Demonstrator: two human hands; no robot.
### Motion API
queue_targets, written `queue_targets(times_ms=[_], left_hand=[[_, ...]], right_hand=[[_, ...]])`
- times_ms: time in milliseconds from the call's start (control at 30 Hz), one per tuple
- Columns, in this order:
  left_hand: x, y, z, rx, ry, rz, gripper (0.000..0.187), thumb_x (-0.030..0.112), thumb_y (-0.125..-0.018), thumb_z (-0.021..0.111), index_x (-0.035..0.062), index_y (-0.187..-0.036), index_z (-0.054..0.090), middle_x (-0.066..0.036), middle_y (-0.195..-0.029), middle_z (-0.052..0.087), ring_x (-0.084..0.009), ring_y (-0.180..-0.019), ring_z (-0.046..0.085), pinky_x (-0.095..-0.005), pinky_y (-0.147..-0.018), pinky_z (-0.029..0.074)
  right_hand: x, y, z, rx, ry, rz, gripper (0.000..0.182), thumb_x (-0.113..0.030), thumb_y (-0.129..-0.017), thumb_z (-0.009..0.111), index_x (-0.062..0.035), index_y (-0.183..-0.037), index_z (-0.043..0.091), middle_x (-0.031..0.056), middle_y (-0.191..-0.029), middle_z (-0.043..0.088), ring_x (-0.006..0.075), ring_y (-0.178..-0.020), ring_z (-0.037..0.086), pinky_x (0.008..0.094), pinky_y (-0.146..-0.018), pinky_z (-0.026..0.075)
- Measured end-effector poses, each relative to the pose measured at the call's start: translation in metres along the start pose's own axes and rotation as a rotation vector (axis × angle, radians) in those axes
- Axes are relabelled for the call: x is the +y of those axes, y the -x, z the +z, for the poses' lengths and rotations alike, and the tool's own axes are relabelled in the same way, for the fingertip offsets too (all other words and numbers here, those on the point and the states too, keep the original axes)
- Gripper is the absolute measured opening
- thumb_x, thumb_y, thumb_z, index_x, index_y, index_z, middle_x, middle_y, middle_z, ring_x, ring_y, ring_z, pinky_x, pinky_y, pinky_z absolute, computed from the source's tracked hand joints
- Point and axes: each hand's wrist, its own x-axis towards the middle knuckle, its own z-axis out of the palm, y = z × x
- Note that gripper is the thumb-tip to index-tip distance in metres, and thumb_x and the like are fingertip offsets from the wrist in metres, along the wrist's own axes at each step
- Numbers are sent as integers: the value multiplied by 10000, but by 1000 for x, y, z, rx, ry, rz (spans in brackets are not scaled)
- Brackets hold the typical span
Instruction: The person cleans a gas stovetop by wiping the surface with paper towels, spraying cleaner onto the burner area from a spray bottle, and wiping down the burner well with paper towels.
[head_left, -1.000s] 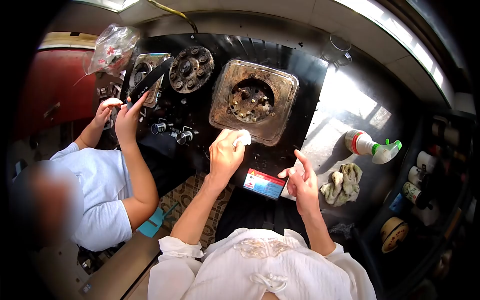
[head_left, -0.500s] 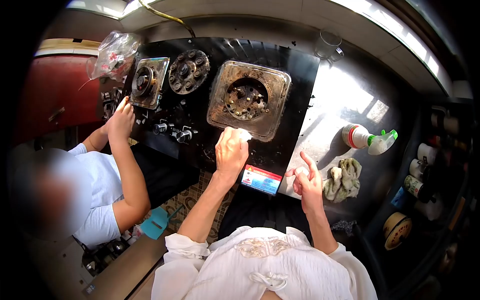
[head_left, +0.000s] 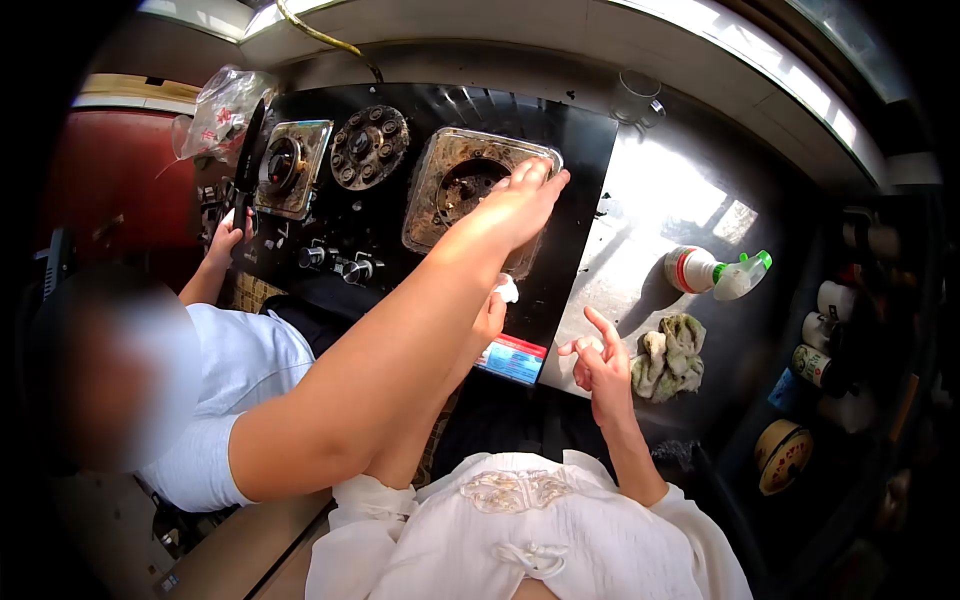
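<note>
My left hand (head_left: pixel 490 317), partly hidden under a co-worker's forearm, is closed on a white wad (head_left: pixel 507 289), perhaps tissue or cloth. It sits at the near edge of the stained square burner tray (head_left: pixel 425 215) on the black gas stove. My right hand (head_left: pixel 603 375) hovers by the stove's right edge, index finger stretched out and the others loosely bent, with nothing visible in it. Just right of it lies a crumpled, dirty rag (head_left: pixel 670 360). A spray bottle (head_left: pixel 697 271) with a green and white head lies behind the rag on the metal counter.
The co-worker's hand (head_left: pixel 522 205) rests on the tray's right side, its arm (head_left: pixel 370 370) crossing over mine. Their other hand (head_left: pixel 230 240) holds a long black knife-shaped object (head_left: pixel 252 150). A round burner part (head_left: pixel 369 148), a smaller burner (head_left: pixel 283 165) and a glass mug (head_left: pixel 635 97) stand behind.
The co-worker's arm has swung across my left forearm, and that hand now reaches the burner tray. A long black object has come up in their other hand. My left hand has shifted slightly right and nearer.
</note>
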Motion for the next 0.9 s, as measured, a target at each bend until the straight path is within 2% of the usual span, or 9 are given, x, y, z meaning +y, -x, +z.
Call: queue_targets(times_ms=[167,233,367,533,633,700,833,900], left_hand=[[8,-127,65,-471,-263,-250,464,199,-983,338,150,-1445,327,-180,-1573,164,-353,-1462,133,-508,-1102,300],[-2,-135,82,-412,-438,-300,481,179,-979,329,154,-1459,311,-169,-1582,151,-350,-1464,129,-510,-1085,321],[-10,-149,86,-441,-632,-282,498,196,-991,308,165,-1486,275,-146,-1596,129,-338,-1474,107,-525,-1044,369],[-13,-154,82,-468,-720,-274,520,217,-1005,283,179,-1521,230,-119,-1613,103,-323,-1486,81,-544,-992,428],[-11,-153,81,-479,-687,-303,526,226,-1008,274,183,-1529,216,-118,-1616,90,-330,-1486,77,-548,-981,445],[-11,-128,64,-353,-549,-272,465,183,-973,324,158,-1436,291,-121,-1508,188,-327,-1384,173,-520,-942,457],[-3,-7,-10,160,-119,-161,349,97,-903,424,106,-1251,440,-125,-1291,382,-321,-1180,363,-463,-864,483],[-2,40,-29,334,-9,-146,295,53,-868,473,80,-1159,515,-128,-1183,480,-318,-1078,458,-435,-825,496]], right_hand=[[-3,4,-7,25,7,-13,525,-69,-923,490,22,-1419,344,53,-846,687,24,-490,440,164,-427,332],[-3,6,-12,42,-1,-21,520,-73,-920,491,22,-1413,353,49,-846,689,25,-489,441,165,-425,326],[1,7,-23,77,-9,-37,506,-78,-915,494,12,-1399,378,49,-847,690,30,-491,445,170,-419,308],[4,10,-30,112,0,-50,486,-72,-917,498,-1,-1388,406,51,-843,689,31,-485,438,171,-422,299],[7,10,-30,145,23,-49,479,-75,-934,514,-25,-1400,414,75,-843,673,28,-450,368,179,-416,256],[7,12,-30,161,22,-60,466,-65,-937,510,-33,-1395,429,68,-838,670,26,-453,373,176,-416,256],[8,12,-27,153,19,-62,468,-63,-937,515,-28,-1395,428,78,-839,664,29,-460,394,173,-414,288],[7,12,-26,144,32,-63,466,-67,-938,514,-22,-1393,426,83,-839,662,34,-466,408,172,-415,303]])
